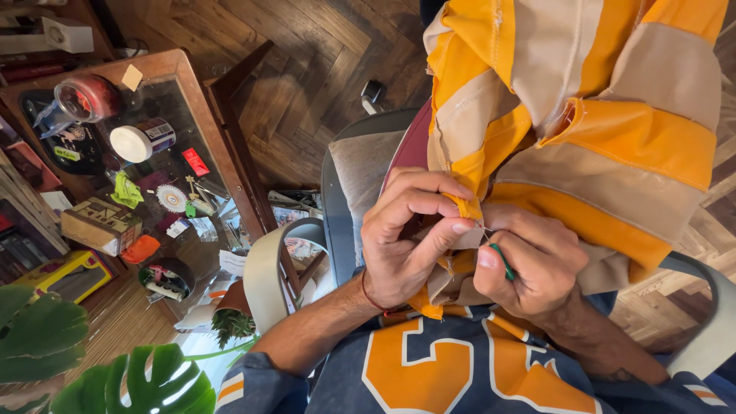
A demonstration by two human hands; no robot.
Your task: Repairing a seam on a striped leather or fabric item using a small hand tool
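Because the orange-and-beige striped cloth (583, 115) heaped on the lap looks soft and limp, it seems best held near its seam, where the left hand (406, 238) pinches a fold and the right hand (537, 264) grips a small green-handled tool (504, 262), beside a cluttered glass-topped wooden table (176, 65).

A glass-topped worktop (230, 146) carries a white tape roll (140, 142), with a clear jar (88, 98) just behind it and a cardboard box (101, 225) in front.
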